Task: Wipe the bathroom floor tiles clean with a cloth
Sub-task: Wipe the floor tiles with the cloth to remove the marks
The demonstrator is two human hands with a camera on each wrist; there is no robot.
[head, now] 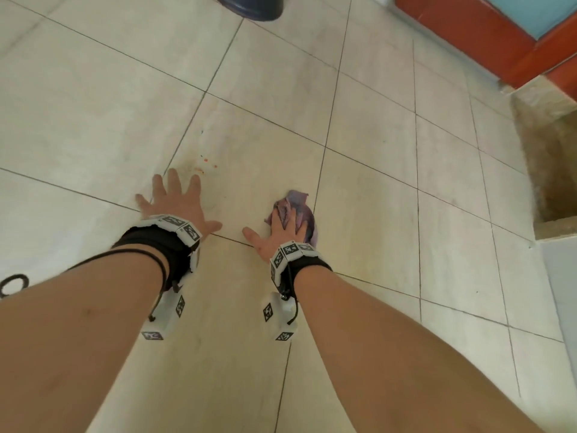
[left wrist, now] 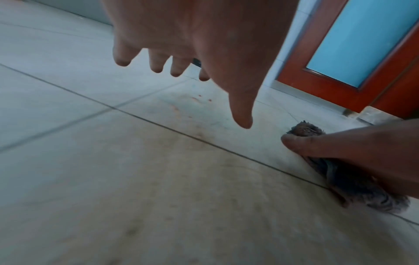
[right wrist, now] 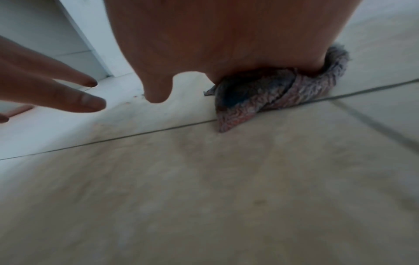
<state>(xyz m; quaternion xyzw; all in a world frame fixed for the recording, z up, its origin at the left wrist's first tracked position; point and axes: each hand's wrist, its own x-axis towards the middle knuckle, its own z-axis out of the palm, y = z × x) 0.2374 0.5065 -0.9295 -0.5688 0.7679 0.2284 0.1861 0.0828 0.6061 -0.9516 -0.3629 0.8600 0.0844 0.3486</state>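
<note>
Both hands are down on the beige floor tiles (head: 374,170). My left hand (head: 175,201) rests flat with its fingers spread, just behind a few orange-red specks (head: 204,160) and a faint smear on the tile. From the left wrist view the same left hand (left wrist: 181,44) hangs with straight fingers, the specks (left wrist: 200,97) beyond them. My right hand (head: 282,231) presses a crumpled purple-grey cloth (head: 298,207) onto a grout line. Its fingers are buried in the folds and its thumb sticks out to the left. The cloth (right wrist: 260,93) bunches under the palm (right wrist: 226,35).
A dark blue round base (head: 249,7) stands at the top. A red-brown door frame with a blue pane (head: 530,42) is at the top right, with a rough stone step (head: 549,157) below it. A black cable loop (head: 12,285) lies at the left edge.
</note>
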